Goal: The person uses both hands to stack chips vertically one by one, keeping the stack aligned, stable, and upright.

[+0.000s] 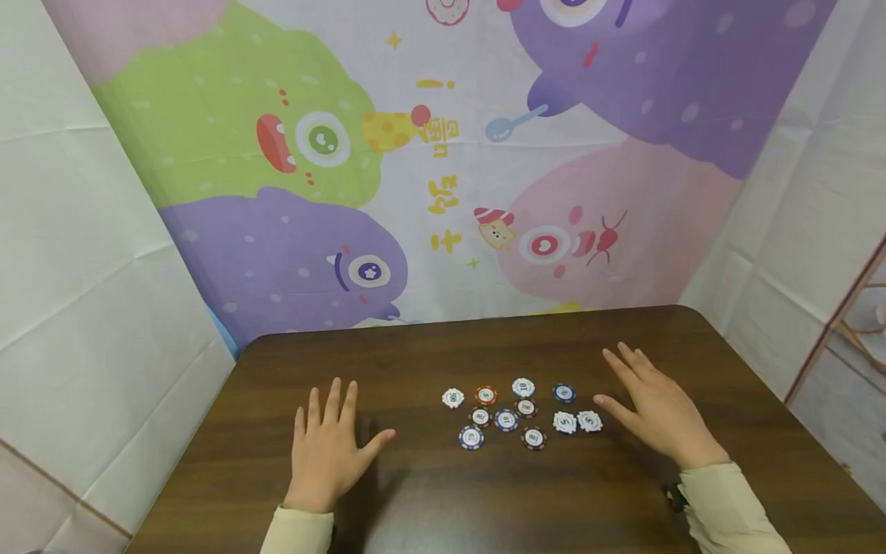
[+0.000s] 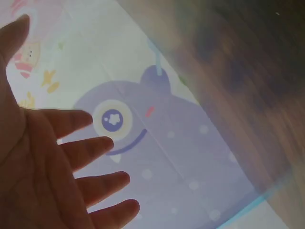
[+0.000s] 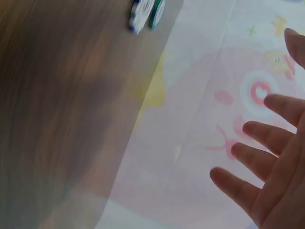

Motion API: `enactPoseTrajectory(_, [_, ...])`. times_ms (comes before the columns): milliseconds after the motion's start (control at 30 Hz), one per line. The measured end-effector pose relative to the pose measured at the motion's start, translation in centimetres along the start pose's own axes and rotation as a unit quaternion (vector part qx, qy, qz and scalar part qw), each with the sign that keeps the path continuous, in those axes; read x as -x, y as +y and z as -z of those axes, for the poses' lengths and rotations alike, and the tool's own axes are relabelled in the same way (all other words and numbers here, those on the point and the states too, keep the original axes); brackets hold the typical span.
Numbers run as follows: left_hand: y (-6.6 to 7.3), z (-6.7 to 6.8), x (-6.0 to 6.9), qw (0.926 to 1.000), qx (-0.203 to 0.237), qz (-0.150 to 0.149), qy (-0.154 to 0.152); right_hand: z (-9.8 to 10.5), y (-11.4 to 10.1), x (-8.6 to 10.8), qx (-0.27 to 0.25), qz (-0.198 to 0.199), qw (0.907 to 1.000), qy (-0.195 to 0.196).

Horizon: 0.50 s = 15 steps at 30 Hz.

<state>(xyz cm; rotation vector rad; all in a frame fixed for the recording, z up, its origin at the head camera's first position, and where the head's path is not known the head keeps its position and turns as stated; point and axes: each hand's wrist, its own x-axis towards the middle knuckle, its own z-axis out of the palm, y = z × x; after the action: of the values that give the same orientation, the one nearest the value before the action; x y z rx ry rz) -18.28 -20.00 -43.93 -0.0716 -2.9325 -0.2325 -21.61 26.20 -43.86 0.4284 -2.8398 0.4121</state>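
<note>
Several poker chips lie flat in a loose cluster on the brown table [image 1: 429,492]. Among them are a red chip [image 1: 486,395], a dark blue chip [image 1: 564,393], a blue chip [image 1: 471,438] and a black chip [image 1: 534,438]. Two white chips, one of them the rightmost chip [image 1: 590,422], lie side by side. My left hand [image 1: 324,450] is spread to the left of the cluster, holding nothing. To the right, nearest the rightmost white chip, my right hand [image 1: 657,412] has its fingers extended and holds nothing. Both wrist views show straight, parted fingers.
A cloth printed with cartoon monsters [image 1: 332,254] hangs behind the table's far edge. White panels stand at the left [image 1: 104,269] and right [image 1: 768,208]. A dark band [image 1: 674,497] sits on the right wrist.
</note>
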Motion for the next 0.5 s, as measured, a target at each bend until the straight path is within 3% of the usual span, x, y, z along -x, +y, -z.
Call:
enactPoseTrajectory(200, [0.7, 0.0, -0.1, 0.9974, 0.018, -0.04, 0.057, -0.7, -1.7, -0.8, -0.026, 0.029, 0.9992, 0.003])
enactPoseTrajectory(367, [1.5, -0.4, 0.1, 0.9887, 0.039, -0.09, 0.114, -1.6, -3.2, -1.2, -0.037, 0.076, 0.9963, 0.017])
enactPoseTrajectory(500, [2.4, -0.7, 0.3, 0.9863, 0.067, -0.102, 0.111, -2.4, -4.2, -1.4, -0.039, 0.101, 0.9941, -0.002])
